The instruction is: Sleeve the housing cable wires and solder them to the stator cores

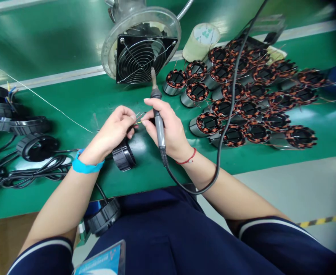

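So the biggest thing here is the green counter [79,86], and taking the two hands as the middle of the dial, a whole crowd of copper-wound cores [204,124] stands from about 1 to 3 o'clock. A black fan [142,65] sits at 12, and there's a messy heap of black cables [36,173] out between 8 and 9. Down a size, the right hand [169,130] has the soldering iron [158,122] lying across it, tip up toward 12 in front of the fan; can't tell if it touches the grille. Its cord [234,89] loops out past the right forearm. The left hand [118,128] has a narrow grip on some wires [139,122], right at the centre of the dial, with a black ring cap [124,156] just below at 7. The right grip is wrapped round the iron's handle, its thumb and finger nearly closed at the same wires. My read: this is the prep bit, sorting or twisting bare ends, with the iron parked in the palm. Next move probably calls for a steady left pinch, then swinging the hot tip down without brushing fingers.
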A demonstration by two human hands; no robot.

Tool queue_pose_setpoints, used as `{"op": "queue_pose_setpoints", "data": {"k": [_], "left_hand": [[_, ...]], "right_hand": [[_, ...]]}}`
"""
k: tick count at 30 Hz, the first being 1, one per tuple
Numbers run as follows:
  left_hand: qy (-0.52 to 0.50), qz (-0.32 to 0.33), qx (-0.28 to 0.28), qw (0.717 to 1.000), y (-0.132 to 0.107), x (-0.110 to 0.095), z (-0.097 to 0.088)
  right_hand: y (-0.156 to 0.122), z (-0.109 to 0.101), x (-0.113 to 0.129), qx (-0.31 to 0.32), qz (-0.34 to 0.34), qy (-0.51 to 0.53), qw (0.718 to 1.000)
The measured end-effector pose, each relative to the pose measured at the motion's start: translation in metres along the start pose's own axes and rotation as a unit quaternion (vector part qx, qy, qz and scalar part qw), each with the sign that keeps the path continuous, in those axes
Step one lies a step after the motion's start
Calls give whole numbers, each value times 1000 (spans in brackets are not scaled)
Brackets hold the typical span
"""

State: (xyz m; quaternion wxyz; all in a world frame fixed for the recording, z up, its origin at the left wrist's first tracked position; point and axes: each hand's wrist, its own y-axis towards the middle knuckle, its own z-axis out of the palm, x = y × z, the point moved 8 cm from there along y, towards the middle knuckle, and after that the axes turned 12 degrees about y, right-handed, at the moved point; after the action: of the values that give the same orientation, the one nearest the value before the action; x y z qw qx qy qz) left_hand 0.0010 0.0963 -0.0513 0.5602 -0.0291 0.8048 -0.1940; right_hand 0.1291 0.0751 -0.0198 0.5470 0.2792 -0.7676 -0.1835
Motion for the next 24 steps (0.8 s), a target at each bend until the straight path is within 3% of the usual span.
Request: {"op": "queue_pose_setpoints", "data": {"k": [3, 7, 10, 15, 21, 24], "left_hand": [[12, 37, -24, 999, -3, -3, -5], [41, 117, -15, 992, -8, -12, -5], [59, 124, -11, 991, -9, -14, -4], [72, 121, -31, 990, -9, -15, -4], [148, 176, -37, 972, -11, -19, -5], [155, 137, -57, 977, -9, -16, -10]], "right_hand": [[-1, -1, -7, -14, 34, 72, 997], [-3, 0, -19, -31, 76, 144, 986], [-4, 1, -24, -34, 91, 167, 981], [-3, 0, -22, -43, 96, 167, 980], [-1, 0, -17, -49, 73, 152, 984], [-4, -3, -19, -28, 80, 97, 992]]}}
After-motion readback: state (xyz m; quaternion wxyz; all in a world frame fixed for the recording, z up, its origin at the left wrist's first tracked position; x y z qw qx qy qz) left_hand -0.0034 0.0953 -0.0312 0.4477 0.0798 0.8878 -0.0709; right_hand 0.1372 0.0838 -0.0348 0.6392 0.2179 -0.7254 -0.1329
